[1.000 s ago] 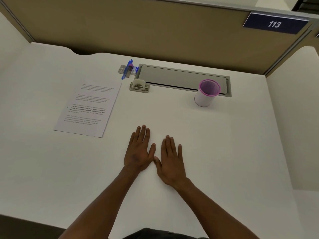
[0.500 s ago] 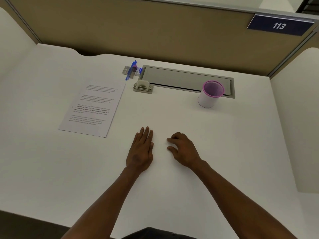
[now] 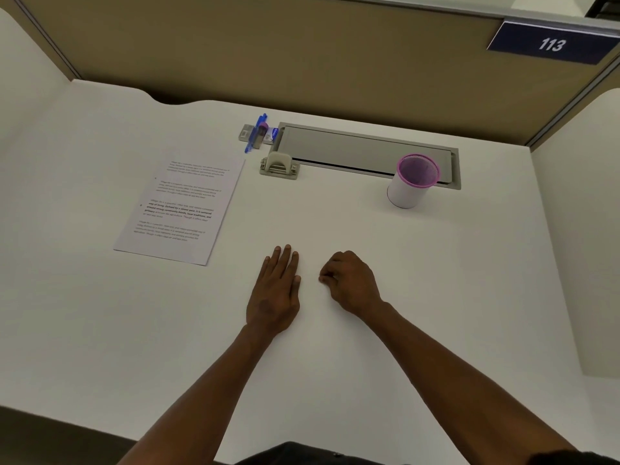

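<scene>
Looking down at a white table [image 3: 335,226] inside a cubicle. Got the left grip [image 3: 273,293] lying flat on the table near the front middle, palm down, fingers straight and close together, released and holding nothing. Got the right grip [image 3: 352,283] just beside it on the right, not touching it, clenched loosely with fingers curled under and knuckles up, nothing visible inside, fingertips down at the tabletop. Both forearms bare, coming in from the bottom edge.

Nearest thing to the left grip: a printed sheet of paper [image 3: 181,209], lying flat on the table up and to the left of it, near but apart, a bit skewed. A few short paragraphs on it, one in bold, too small to read.

Further back, well apart from both grips: a white cup with a pink rim [image 3: 411,182], standing upright at the front edge of a grey metal flap [image 3: 362,151] set into the table, near its right end. A small beige desk gadget [image 3: 279,166] at the flap's front left corner, maybe a punch, hard to say. A blue pen [image 3: 256,132] just behind that, lying across some little grey bits, too blurry to name. Tan partition [image 3: 302,55] along the back, with a dark blue plate reading 113 [image 3: 550,44] at the top right.
</scene>
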`<state>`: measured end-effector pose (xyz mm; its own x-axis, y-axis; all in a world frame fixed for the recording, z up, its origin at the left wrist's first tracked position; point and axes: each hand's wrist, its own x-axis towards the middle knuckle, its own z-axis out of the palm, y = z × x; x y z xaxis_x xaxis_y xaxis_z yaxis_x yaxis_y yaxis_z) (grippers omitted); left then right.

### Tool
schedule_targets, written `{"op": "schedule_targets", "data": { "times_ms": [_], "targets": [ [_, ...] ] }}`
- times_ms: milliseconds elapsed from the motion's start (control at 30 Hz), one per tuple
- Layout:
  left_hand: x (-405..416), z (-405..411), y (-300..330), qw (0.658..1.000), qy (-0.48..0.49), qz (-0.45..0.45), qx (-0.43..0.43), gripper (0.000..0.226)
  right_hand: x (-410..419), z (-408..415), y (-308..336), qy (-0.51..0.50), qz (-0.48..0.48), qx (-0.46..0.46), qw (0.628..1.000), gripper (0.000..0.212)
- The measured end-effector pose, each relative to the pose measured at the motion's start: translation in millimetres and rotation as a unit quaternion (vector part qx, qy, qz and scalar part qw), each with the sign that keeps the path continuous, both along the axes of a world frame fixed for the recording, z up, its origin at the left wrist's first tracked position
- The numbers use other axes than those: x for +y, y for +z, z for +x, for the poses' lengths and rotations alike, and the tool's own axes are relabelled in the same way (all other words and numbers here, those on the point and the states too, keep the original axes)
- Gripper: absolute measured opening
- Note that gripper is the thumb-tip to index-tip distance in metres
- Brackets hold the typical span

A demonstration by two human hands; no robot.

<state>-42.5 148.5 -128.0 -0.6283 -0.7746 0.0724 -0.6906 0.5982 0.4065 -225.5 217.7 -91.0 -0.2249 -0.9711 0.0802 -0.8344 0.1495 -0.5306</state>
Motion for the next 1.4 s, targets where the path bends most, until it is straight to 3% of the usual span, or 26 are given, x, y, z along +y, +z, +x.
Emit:
{"op": "schedule_targets", "data": {
  "times_ms": [167,200,267,333,400,467,533,600,700,800,900,1100,1233,1400],
  "targets": [
    [0,1,1,1.0,0.0,0.0,-0.006,0.053,-11,-3,0,0.028,0.054,0.11,0.992,0.011],
    [1,1,2,1.0,0.001,0.0,-0.007,0.054,-13,-7,5,0.0,0.061,0.07,0.996,0.011],
    [1,1,3,1.0,0.002,0.001,-0.01,0.054,-19,-22,20,-0.093,0.055,-0.104,0.989,0.009],
    [1,0,4,1.0,0.005,0.001,-0.01,0.054,-23,-42,45,-0.179,0.037,-0.303,0.935,0.01],
    [1,-1,5,1.0,0.007,0.005,-0.008,0.054,-26,-65,74,-0.221,0.019,-0.462,0.859,0.015],
    [2,0,4,1.0,0.008,0.004,-0.009,0.054,-29,-95,103,-0.235,-0.001,-0.56,0.795,0.014],
    [2,0,2,1.0,0.009,-0.004,-0.003,0.054,-34,-131,130,-0.25,-0.033,-0.582,0.773,0.009],
    [1,-1,-2,1.0,0.009,-0.015,0.0,0.055,-41,-167,149,-0.296,-0.065,-0.513,0.803,0.009],
    [0,-3,-5,1.0,0.01,-0.018,-0.002,0.056,-56,-209,157,-0.347,-0.077,-0.337,0.872,0.012],
    [0,-3,-5,1.0,0.014,-0.018,-0.002,0.056,-70,-225,146,-0.342,-0.016,-0.161,0.926,0.014],
    [0,-3,-4,1.0,0.016,-0.019,-0.005,0.056,-80,-220,136,-0.285,0.048,-0.018,0.957,0.016],
    [1,-3,-2,1.0,0.014,-0.022,-0.011,0.055,-88,-208,124,-0.196,0.104,0.167,0.961,0.018],
    [2,-2,-2,1.0,0.019,-0.021,-0.01,0.055,-88,-203,122,-0.21,0.068,0.222,0.95,0.012],
    [2,-2,-1,1.0,0.016,-0.02,-0.01,0.055,-88,-201,120,-0.168,0.105,0.272,0.942,0.02]
  ]
}}
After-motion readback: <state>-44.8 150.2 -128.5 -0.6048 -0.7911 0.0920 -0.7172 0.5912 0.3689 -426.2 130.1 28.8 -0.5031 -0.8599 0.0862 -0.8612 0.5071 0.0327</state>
